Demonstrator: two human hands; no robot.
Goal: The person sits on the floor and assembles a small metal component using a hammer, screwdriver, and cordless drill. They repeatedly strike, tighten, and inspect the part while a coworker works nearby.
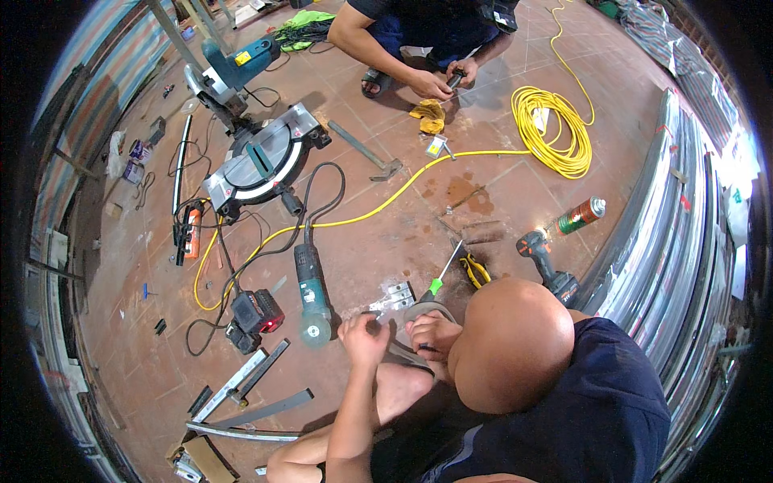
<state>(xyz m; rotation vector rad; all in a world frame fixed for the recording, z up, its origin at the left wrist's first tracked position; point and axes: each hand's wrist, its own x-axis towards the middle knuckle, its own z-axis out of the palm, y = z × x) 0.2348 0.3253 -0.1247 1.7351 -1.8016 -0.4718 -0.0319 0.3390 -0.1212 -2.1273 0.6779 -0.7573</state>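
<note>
My left hand [365,339] is closed in front of my bent left leg, its fingertips pinched near a small metallic piece. What it holds is too small to name. My right hand [435,332] shows past my raised right knee [515,342], fingers curled round something dark that is mostly hidden. Just beyond the hands, a silver metal plate with holes [394,296] lies on the floor. Beside it is a screwdriver with a green handle [440,278], then yellow-and-black pliers [475,272]. A teal angle grinder [311,294] lies left of my left hand.
A miter saw [256,165] stands far left. A battery tool [254,319], metal strips [233,385], a hammer [370,153], a cordless drill [546,262], a spray can [581,216] and coiled yellow hose [551,133] surround me. Metal profiles [660,266] line the right. Another person's hands [443,80] work opposite.
</note>
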